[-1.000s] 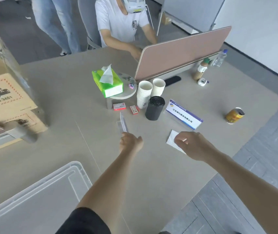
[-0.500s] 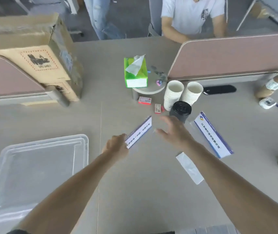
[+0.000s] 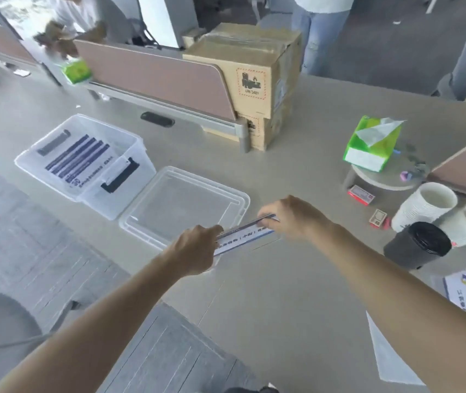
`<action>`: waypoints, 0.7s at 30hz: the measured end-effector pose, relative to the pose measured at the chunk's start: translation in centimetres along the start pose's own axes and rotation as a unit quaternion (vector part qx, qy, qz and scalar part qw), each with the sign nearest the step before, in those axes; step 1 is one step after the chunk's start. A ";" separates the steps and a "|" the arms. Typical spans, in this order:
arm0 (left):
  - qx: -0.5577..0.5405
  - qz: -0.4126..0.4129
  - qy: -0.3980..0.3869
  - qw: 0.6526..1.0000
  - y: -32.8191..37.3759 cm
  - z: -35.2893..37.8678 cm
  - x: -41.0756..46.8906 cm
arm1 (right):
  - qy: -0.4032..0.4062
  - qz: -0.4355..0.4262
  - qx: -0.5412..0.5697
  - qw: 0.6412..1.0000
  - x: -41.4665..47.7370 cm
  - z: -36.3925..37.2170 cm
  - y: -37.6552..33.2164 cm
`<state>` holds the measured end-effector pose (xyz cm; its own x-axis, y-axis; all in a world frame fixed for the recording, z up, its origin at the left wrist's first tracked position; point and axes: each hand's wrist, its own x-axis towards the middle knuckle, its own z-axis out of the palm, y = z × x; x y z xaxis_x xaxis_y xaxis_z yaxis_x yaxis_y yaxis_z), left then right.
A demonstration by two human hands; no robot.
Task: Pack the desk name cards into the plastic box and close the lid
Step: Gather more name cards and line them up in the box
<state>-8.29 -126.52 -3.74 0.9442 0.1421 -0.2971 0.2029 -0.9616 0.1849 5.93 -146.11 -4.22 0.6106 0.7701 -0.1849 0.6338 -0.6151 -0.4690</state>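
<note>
A desk name card (image 3: pixel 243 236), white with a blue edge, hangs over the table between both hands. My left hand (image 3: pixel 195 249) grips its near end and my right hand (image 3: pixel 291 215) pinches its far end. Just beyond the card lies the clear lid (image 3: pixel 183 205), flat on the table. Left of the lid stands the clear plastic box (image 3: pixel 84 163), open, with several name cards lying in it and black latches at its ends. Another name card (image 3: pixel 464 293) lies at the right edge of the table.
A black cup (image 3: pixel 417 245) and two white paper cup stacks (image 3: pixel 424 205) stand at right, with a green tissue box (image 3: pixel 373 143) on a small round stand. Cardboard boxes (image 3: pixel 251 78) and a brown divider (image 3: pixel 155 72) lie behind. A white paper sheet (image 3: pixel 390 355) lies near right.
My right hand has taken hold of the card's far end. The view has swung left, bringing the open box into sight. Both hands carry the card toward the lid.
</note>
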 end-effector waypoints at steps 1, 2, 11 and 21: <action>-0.010 -0.015 0.012 1.000 -1.2 -0.1 -0.8 | 0.001 -0.022 -0.007 1.000 1.0 0.4 -1.3; -0.022 -0.030 0.020 0.999 -2.5 -0.2 -1.6 | -0.002 -0.039 -0.014 0.999 1.9 0.6 -2.7; -0.085 -0.094 0.086 0.988 -16.8 -1.9 -8.3 | -0.015 -0.113 -0.070 0.991 10.6 3.1 -17.4; -0.110 -0.086 0.181 0.974 -33.1 -7.5 -11.4 | 0.036 -0.115 -0.117 0.986 19.8 3.5 -34.5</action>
<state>-23.84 -94.57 0.57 0.9127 0.4087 0.0000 0.3797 -0.8478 0.3701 -5.49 -109.01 5.29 0.4653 0.8846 -0.0318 0.8458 -0.4549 -0.2786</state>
